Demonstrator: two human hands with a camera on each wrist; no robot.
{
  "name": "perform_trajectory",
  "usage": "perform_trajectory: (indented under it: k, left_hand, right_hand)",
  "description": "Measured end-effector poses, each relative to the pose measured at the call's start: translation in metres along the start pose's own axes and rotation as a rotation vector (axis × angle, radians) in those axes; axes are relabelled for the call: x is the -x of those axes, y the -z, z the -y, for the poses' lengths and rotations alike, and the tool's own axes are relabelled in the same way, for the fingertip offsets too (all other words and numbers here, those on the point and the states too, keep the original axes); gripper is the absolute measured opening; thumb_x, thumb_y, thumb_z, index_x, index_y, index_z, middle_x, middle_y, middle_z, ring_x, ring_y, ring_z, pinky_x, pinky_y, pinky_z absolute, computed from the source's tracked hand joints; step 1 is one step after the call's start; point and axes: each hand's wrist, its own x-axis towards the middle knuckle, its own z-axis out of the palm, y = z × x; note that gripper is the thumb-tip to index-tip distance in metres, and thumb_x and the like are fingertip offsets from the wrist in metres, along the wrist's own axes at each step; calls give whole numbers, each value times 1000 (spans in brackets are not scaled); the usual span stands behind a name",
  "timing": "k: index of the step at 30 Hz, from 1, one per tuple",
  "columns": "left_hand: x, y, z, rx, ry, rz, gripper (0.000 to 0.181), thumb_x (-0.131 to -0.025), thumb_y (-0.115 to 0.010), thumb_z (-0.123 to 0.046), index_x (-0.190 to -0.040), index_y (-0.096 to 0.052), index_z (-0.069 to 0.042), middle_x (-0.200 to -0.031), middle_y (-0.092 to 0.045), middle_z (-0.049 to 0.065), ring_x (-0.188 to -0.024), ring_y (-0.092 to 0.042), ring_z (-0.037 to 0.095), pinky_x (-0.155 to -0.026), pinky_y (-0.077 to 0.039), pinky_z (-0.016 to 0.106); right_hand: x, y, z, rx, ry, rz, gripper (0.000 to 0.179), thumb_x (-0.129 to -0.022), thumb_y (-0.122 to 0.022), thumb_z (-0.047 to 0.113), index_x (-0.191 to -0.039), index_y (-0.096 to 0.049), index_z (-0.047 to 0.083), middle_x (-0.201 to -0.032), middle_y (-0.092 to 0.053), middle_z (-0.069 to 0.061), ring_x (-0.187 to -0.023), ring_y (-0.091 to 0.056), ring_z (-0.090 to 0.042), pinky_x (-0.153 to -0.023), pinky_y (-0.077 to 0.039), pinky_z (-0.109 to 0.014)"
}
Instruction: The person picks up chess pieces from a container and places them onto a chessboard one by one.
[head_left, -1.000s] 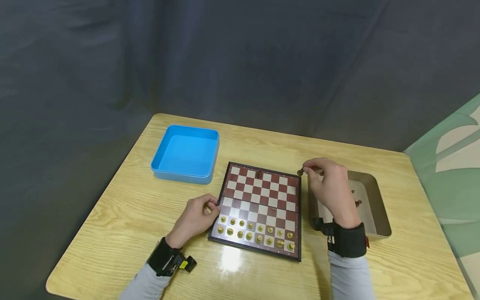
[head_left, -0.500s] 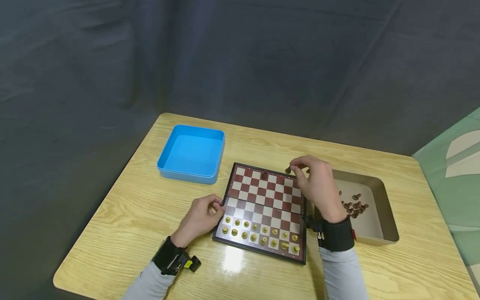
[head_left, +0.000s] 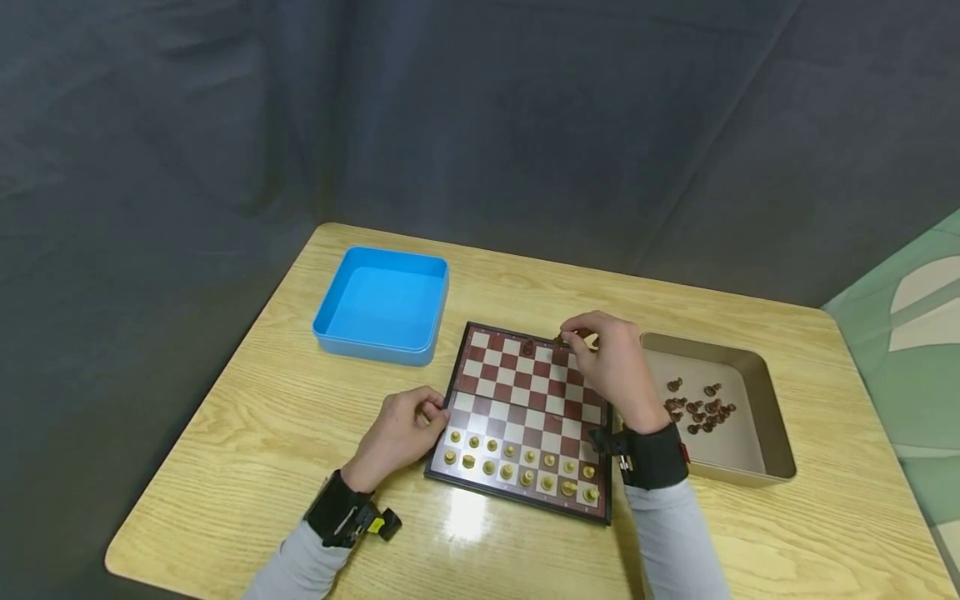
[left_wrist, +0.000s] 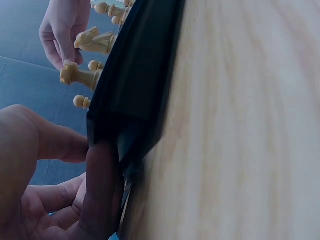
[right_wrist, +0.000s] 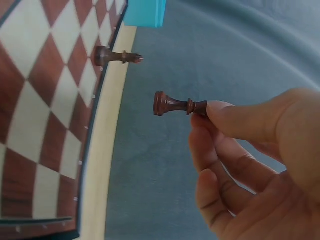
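A brown-and-white chessboard [head_left: 517,404] lies on the table with two rows of yellowish chess pieces [head_left: 527,479] along its near side. One dark brown chess piece [right_wrist: 117,57] stands on its far row. My right hand [head_left: 617,362] pinches another dark brown chess piece [right_wrist: 175,104] by its top, between thumb and fingers, above the far edge. Its base points at the board without touching it; its head is hidden by the fingertips. At the board's left edge, my left hand [head_left: 401,433] grips the black rim [left_wrist: 135,75] between thumb and finger.
To the right stands a beige tray [head_left: 776,421] with several dark brown chess pieces [head_left: 705,408] lying loose in it. A blue bin [head_left: 378,350] sits at the back left. Behind the table [head_left: 247,400] hangs a dark curtain [head_left: 480,142].
My right hand has moved left from beside the tray to above the board's far row, carrying the dark chess piece. The left hand stays at the board's edge.
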Motion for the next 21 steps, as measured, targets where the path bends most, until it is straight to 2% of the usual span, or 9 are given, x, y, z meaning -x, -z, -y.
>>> perform_trajectory:
  k: [6, 15, 21]
  left_hand:
    - [0, 1, 0, -16, -18, 3, 8, -79, -60, -23, -84, -59, -16, -65, -54, -7, -46, -48, 6, -43, -41, 23]
    - [0, 1, -1, -8, -27, 14, 7, -79, -60, -22, -83, -58, -16, -65, -54, -5, -44, -48, 7, -41, -41, 23]
    - [0, 2, -1, -11, -41, 8, 6, -79, -59, -22, -82, -58, -16, -64, -53, -6, -44, -48, 7, -40, -40, 23]
  right_hand:
    - [-1, -8, -6, -5, -12, 9, 10, -81, -60, 16, -90, -64, 19, -82, -58, 5, -68, -49, -4, -47, -38, -26]
    - [0, -19, -12, -56, -49, 54, 11, -81, -60, 13, -90, -65, 16, -84, -59, 4, -61, -51, -9, -47, -40, -26]
    - [-1, -23, -12, -81, -67, 73, 11, -81, -59, 13, -90, -66, 15, -86, -61, 2, -54, -51, -9, -42, -40, -27]
